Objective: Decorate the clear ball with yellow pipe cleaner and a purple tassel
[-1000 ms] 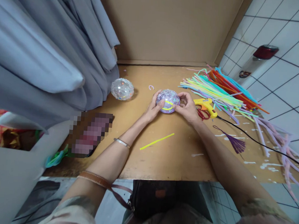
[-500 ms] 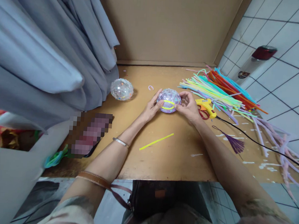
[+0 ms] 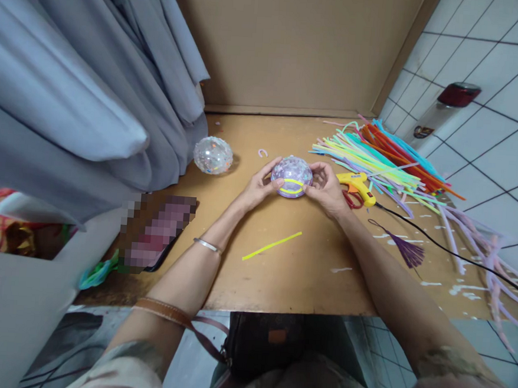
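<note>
A purple, glittery clear ball with a yellow loop on its near side is held just above or on the wooden table. My left hand grips its left side, the thumb at the left end of the yellow loop. On the other side my right hand holds the ball, thumb near the loop's right end. A straight yellow strip lies on the table nearer to me. To the left rests a second clear ball with colored bits.
A yellow glue gun with a black cord and red-handled scissors lie right of my hands. Behind them are colorful pipe cleaners. A purple tassel is nearer. A phone lies left, beside a grey curtain.
The view has shifted very slightly. My right fingers have moved a little on the ball's side; both hands still hold it.
</note>
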A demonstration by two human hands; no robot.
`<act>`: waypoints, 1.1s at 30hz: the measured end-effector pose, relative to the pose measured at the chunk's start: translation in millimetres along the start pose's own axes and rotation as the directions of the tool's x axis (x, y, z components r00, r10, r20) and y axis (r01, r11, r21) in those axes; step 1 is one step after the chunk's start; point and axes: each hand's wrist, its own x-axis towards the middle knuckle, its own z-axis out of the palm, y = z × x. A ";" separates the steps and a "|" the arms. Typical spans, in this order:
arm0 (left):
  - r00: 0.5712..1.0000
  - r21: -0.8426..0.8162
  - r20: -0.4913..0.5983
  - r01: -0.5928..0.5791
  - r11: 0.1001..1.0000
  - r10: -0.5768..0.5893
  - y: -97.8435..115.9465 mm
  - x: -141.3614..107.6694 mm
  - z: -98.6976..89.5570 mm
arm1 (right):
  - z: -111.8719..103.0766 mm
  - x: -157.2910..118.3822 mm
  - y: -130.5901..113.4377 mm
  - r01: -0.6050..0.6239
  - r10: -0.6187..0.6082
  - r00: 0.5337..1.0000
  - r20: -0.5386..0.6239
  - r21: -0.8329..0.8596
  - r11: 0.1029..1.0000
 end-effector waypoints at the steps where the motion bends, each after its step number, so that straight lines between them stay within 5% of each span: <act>1: 1.000 -0.001 0.001 0.002 1.000 -0.002 0.8 -0.2 -1.0 | 0.4 -0.3 -0.1 -0.002 0.002 1.000 0.005 -0.002 1.000; 33: 0.998 0.014 -0.011 0.054 0.998 -0.054 -0.1 0.1 -16.4 | 2.2 -7.3 -11.9 0.072 -0.068 0.994 0.086 -0.055 0.996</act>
